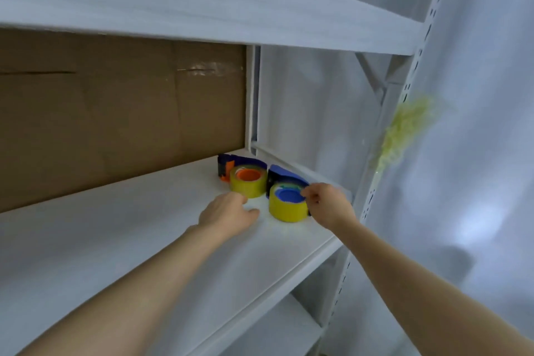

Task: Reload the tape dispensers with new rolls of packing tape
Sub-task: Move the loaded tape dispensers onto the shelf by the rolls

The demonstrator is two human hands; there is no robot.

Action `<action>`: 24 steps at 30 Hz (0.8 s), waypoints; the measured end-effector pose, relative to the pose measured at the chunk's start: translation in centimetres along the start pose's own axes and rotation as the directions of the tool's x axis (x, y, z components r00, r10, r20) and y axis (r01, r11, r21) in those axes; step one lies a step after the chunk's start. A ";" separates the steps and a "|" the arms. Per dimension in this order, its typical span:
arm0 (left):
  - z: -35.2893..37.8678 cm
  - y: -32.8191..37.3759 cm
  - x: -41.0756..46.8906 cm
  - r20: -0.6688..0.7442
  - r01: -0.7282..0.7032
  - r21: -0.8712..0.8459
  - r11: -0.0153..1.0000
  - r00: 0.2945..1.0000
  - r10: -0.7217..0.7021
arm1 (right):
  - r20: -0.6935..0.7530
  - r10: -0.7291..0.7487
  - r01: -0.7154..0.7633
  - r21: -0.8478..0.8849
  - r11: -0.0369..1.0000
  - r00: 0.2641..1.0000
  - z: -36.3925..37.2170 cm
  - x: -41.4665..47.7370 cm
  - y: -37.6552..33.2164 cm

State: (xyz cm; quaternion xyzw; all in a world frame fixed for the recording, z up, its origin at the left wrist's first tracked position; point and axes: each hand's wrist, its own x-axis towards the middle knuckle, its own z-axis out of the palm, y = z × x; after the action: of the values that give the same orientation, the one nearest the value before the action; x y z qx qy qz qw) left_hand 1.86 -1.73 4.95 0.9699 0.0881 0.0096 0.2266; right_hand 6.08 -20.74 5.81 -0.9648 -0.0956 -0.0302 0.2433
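Observation:
Two tape dispensers lie at the far right end of a white shelf (121, 240). The far dispenser (231, 163) is dark blue with an orange hub and carries a yellowish tape roll (249, 185). The near dispenser (281, 175) is dark blue with a blue hub and carries a second yellowish roll (287, 208). My right hand (328, 205) curls its fingers on the right rim of the near roll. My left hand (231, 212) rests on the shelf just left of the rolls, fingers loosely bent, holding nothing.
A large brown cardboard box (115, 113) fills the back of the shelf on the left. Another white shelf (202, 0) hangs close overhead. A perforated white upright (404, 113) and a white sheet with a yellowish fluffy clump (407, 130) stand to the right.

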 end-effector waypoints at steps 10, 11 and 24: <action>5.5 8.0 11.6 0.176 0.226 -0.007 0.974 0.959 -0.221 | 0.203 0.091 -0.089 -0.021 0.996 0.975 -0.3 11.4 5.3; 5.5 8.0 11.9 0.139 0.235 -0.020 0.972 0.963 -0.230 | 0.226 0.087 -0.094 0.019 0.995 0.970 0.0 12.1 5.4; 5.6 3.0 14.3 -0.060 0.348 0.206 0.915 0.937 -0.343 | 0.534 -0.177 0.206 0.006 0.978 0.827 1.4 16.0 5.8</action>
State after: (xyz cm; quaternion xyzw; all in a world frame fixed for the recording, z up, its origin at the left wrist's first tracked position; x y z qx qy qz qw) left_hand 16.76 -4.31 0.96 0.9576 0.2610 -0.0291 0.1184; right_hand 22.94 -22.35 3.53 -0.9268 -0.2547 0.2111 0.1777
